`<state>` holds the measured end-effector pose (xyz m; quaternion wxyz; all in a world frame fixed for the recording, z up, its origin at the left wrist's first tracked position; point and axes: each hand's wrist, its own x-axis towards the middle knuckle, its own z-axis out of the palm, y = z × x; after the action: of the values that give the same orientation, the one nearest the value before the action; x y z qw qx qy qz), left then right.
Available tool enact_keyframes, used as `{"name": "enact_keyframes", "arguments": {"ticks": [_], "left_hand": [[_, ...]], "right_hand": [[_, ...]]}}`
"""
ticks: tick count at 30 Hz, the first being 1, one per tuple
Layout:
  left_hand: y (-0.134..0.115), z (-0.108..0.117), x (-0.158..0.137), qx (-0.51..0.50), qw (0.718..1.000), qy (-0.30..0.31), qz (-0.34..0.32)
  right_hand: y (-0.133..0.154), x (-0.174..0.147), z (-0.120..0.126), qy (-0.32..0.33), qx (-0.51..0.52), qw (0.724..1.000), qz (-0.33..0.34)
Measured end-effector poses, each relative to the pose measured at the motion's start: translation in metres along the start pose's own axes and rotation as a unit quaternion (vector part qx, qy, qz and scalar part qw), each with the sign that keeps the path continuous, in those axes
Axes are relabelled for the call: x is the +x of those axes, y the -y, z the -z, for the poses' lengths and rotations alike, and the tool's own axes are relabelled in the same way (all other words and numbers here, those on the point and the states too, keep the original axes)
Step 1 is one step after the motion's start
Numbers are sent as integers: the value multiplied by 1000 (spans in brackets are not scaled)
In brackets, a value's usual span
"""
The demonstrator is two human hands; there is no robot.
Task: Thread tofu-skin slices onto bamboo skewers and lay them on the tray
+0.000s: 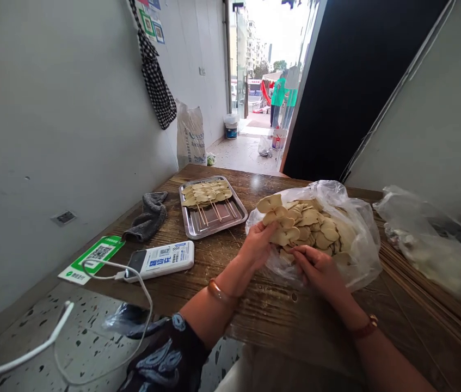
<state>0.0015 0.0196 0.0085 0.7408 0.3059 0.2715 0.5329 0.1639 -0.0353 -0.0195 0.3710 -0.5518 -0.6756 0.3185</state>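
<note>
My left hand (259,245) is closed on several flat, beige, oval slices (278,218), which overlap in a row above a plastic bag. Close beside it, my right hand (315,267) pinches at the lower end of that row; what lies between its fingertips is too small to make out. Beneath and behind both hands, a clear plastic bag (363,239) stands open, heaped with loose slices (312,220) of the same kind. To the left, a metal tray (192,230) bears similar slices threaded on thin wooden skewers (214,211).
On the wooden table (222,261) lie a grey cloth (145,218), a white power bank (167,260) with a cable, and a green QR-code card (93,258). Long thin sticks (430,294) and another plastic bag (438,245) lie at the right. A wall borders the left side.
</note>
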Motion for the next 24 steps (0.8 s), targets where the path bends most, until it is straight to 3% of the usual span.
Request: {"name": "enact_keyframes", "arguments": {"ticks": [6, 10, 14, 17, 20, 24], "left_hand": [[1, 7, 4, -21, 999, -35, -24], [2, 7, 3, -11, 999, 8, -39], [5, 11, 5, -31, 999, 12, -14], [15, 16, 11, -31, 999, 8, 25], [30, 21, 18, 48, 998, 5, 37], [40, 24, 20, 132, 991, 27, 7]], "right_hand": [[-15, 3, 11, -61, -85, 990, 89], [-16, 8, 18, -79, -114, 987, 81], [3, 29, 30, -112, -201, 969, 89], [30, 62, 32, -131, -228, 958, 115], [58, 105, 12, -107, -224, 959, 136], [81, 163, -38, -38, -201, 971, 123]]}}
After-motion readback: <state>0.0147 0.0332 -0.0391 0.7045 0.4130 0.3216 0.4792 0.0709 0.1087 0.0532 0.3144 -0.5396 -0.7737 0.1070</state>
